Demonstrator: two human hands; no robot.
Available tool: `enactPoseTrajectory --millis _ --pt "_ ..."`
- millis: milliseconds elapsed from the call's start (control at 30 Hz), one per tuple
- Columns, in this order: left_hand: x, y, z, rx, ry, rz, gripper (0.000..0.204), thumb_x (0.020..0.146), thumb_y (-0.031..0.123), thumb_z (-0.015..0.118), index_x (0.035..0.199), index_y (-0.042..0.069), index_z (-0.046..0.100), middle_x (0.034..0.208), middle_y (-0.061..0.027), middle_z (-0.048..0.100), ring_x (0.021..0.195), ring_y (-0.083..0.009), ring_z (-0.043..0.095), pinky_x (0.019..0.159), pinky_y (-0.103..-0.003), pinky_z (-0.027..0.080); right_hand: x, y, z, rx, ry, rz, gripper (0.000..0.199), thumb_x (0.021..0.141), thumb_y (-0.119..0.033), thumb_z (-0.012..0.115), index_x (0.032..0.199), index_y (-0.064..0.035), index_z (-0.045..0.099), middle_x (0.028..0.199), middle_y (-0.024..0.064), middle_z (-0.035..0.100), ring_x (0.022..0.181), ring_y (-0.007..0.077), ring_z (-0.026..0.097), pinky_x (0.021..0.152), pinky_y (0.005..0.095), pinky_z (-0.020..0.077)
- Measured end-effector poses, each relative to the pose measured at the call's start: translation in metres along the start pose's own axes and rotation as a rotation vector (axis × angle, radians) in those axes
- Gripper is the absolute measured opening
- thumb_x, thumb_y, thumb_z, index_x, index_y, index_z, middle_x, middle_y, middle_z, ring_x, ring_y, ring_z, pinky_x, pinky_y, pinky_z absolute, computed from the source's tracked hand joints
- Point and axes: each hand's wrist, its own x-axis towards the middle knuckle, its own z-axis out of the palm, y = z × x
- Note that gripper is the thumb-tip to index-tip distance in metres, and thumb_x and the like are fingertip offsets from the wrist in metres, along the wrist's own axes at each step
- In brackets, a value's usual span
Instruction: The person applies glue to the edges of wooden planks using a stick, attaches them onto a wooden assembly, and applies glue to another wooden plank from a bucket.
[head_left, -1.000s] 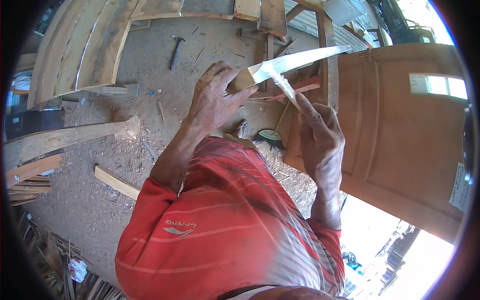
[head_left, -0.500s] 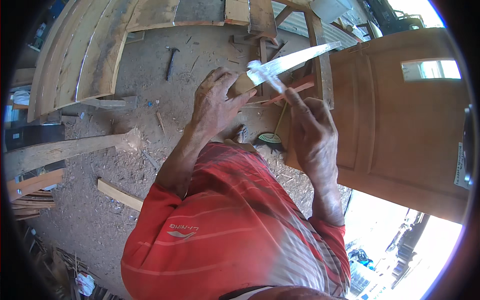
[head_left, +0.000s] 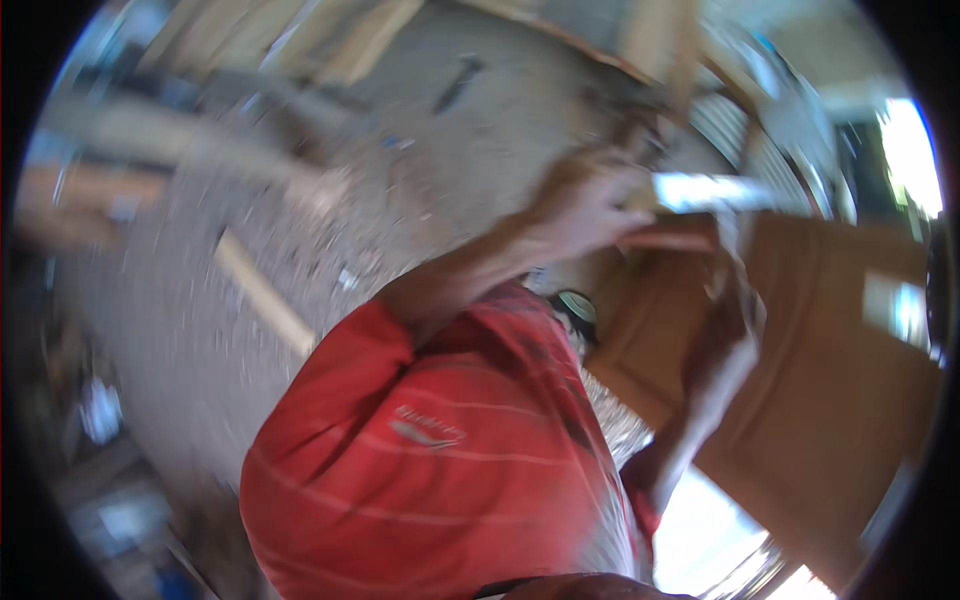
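Note:
My left hand (head_left: 590, 200) is closed on the tan end of a long tapered piece (head_left: 705, 191), perhaps wood. Its face is glossy white and points to the right, and its far tip is lost in blur. Below and to the right, my right hand (head_left: 732, 315) pinches a thin whitish stick (head_left: 738, 235). The stick rises from the fingers to the edge of the tapered piece; the blur hides whether they touch. Both hands are held out in front of my red shirt.
A brown panelled door (head_left: 790, 370) stands close on the right. Wooden planks (head_left: 300, 35) lie at the upper left. On the dusty floor are a hammer (head_left: 460, 84) and a loose wood strip (head_left: 265, 295). A rough beam (head_left: 190, 140) juts in from the left.
My view has swung, and the surroundings are smeared and tilted. Both hands, with the tapered piece and the stick, now appear further right in the picture. Each hand keeps its hold.

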Motion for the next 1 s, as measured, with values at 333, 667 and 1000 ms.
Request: enactPoseTrajectory --millis 333,667,1000 --pt "-0.012 -0.001 0.013 0.205 0.006 -0.007 0.035 0.078 0.038 0.082 0.089 0.006 0.071 0.097 -0.0124 0.07 0.102 -0.0287 0.068 0.09 -0.043 0.052 -0.004 -0.02 0.011 -0.043 -0.053 -0.198 0.041 0.102 -0.006 0.051 0.142 -0.0043 0.06 0.119 0.0147 0.07 0.104 0.0287 0.069 0.087 0.0404 0.0565" --pt "-0.021 0.008 -0.005 0.188 0.033 -0.035 0.044 0.081 0.031 0.082 0.11 0.0 0.073 0.105 -0.0161 0.07 0.104 -0.0339 0.066 0.091 -0.046 0.053 0.007 0.012 0.001 0.043 -0.069 -0.03 0.056 0.085 0.01 0.059 0.136 -0.011 0.065 0.102 0.0137 0.064 0.093 0.032 0.064 0.08 0.0414 0.0534" --pt "-0.008 0.01 0.0 0.17 -0.05 0.006 0.044 0.078 0.023 0.086 0.112 -0.001 0.07 0.104 -0.0159 0.067 0.099 -0.033 0.066 0.085 -0.042 0.054 0.017 0.035 0.011 -0.048 0.0 -0.009 0.053 0.091 0.009 0.055 0.139 -0.0129 0.063 0.088 0.0137 0.056 0.076 0.0266 0.058 0.068 0.0405 0.0485"
